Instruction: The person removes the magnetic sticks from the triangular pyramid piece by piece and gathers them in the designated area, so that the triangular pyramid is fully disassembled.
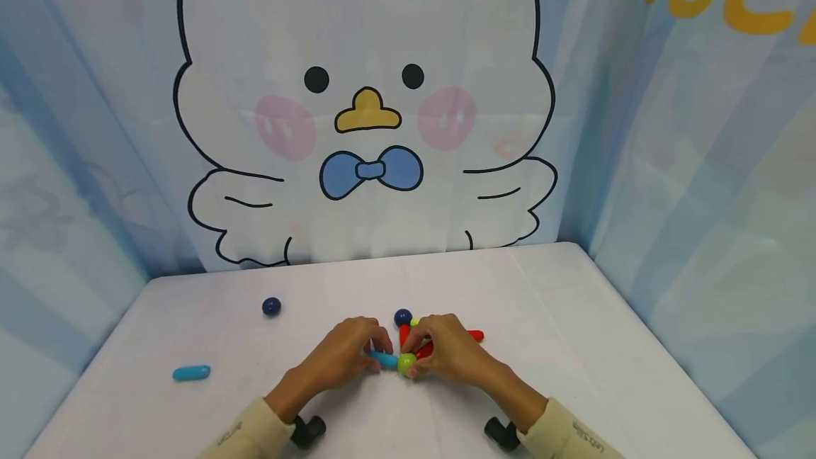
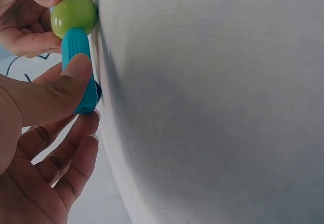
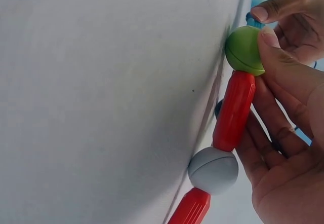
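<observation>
Pinching blue rod (image 1: 384, 360), left hand (image 1: 346, 354) holds it long axis sideways, right end meeting green ball (image 1: 406, 365) low at tabletop (image 1: 542, 317). Right hand (image 1: 454, 351) nearer ball, gripping it between thumb and fingers. Red rod (image 3: 234, 110) runs off ball's other side to white ball (image 3: 213, 171).

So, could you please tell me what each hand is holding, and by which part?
The left hand pinches a blue rod away from its end at the green ball; the right hand holds that ball by its sides.
</observation>
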Tool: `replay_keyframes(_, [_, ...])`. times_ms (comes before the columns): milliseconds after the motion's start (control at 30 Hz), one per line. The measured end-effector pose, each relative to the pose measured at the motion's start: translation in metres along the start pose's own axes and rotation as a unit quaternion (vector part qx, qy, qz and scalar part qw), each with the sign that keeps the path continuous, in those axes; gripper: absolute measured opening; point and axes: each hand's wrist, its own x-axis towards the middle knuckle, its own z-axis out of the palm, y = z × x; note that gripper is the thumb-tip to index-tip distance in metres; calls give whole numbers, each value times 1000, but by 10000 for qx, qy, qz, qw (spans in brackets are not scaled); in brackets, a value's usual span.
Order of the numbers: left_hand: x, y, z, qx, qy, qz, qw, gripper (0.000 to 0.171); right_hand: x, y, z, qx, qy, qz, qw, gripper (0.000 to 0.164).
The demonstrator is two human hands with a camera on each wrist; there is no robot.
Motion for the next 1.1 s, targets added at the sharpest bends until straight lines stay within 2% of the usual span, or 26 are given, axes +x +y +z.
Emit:
replay_keyframes(233, [-1,1,-3,-8,71,18,10000,25,0,0,-1,-19,23,14,10000,26])
replay_keyframes(467, [-14,-3,-12,73,195,-374,9991,25,0,0,0,-13,65,127,9999,25])
replay_keyframes(633, [-35,-12,-21,150,363,-740,9965,26,-1,1,2,26,60,128,9999,27])
replay_keyframes(933, [-82,-33,-42,225,750,-1071,9912,30,-1,2,3,102,61,97,9999,27])
replay_keyframes(1100, [-102,-44,-53,185,837,-1609,9832,30,-1,2,3,45,59,109,9999,28])
